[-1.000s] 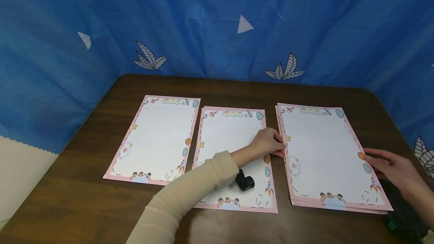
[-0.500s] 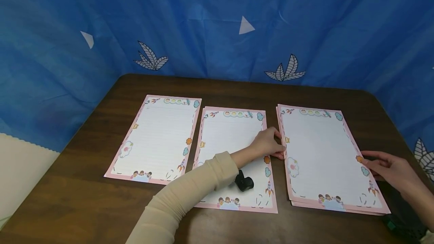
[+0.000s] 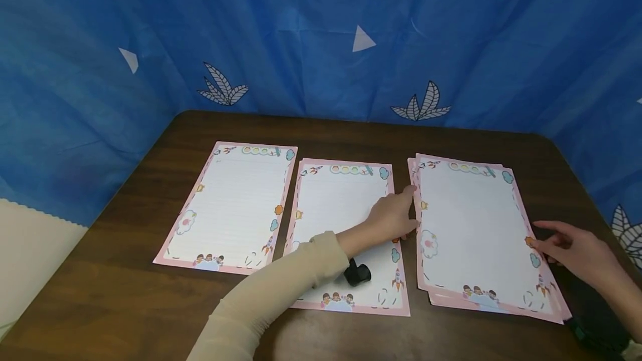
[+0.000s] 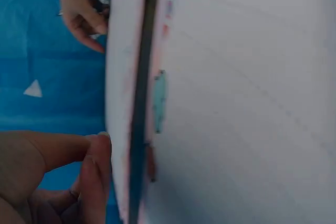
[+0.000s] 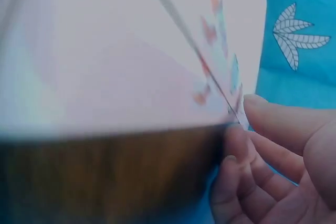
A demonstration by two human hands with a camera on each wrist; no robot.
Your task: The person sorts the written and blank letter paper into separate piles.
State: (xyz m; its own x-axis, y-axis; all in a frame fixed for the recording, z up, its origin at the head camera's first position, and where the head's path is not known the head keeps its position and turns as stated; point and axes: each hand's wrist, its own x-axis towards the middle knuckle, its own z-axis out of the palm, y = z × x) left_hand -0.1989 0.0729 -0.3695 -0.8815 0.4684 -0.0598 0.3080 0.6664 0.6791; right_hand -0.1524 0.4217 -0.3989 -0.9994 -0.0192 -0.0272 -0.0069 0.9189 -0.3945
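Three piles of pink-bordered letter paper with cartoon prints lie side by side in the head view. On the right pile, the top sheet of paper (image 3: 471,233) sits askew, with lower sheets (image 3: 435,296) showing past its edges. My left hand (image 3: 393,216) is at its left edge, thumb and index finger apart; in the left wrist view the fingertips (image 4: 100,145) bunch by the paper's edge. At the opposite edge, my right hand (image 3: 582,252) pinches the sheet between thumb and fingers. My left forearm crosses the middle paper (image 3: 336,194).
The left paper (image 3: 230,205) lies beside the middle one on the brown wooden table (image 3: 125,227). A small black device (image 3: 358,273) shows under my left wrist, and another dark device (image 3: 597,327) is near my right wrist. Blue patterned cloth (image 3: 301,43) hangs behind.
The top sheet of the right pile has turned and shifted, its lower end moving left, so more of the lower sheets shows. My left thumb and index finger have spread along its edge.
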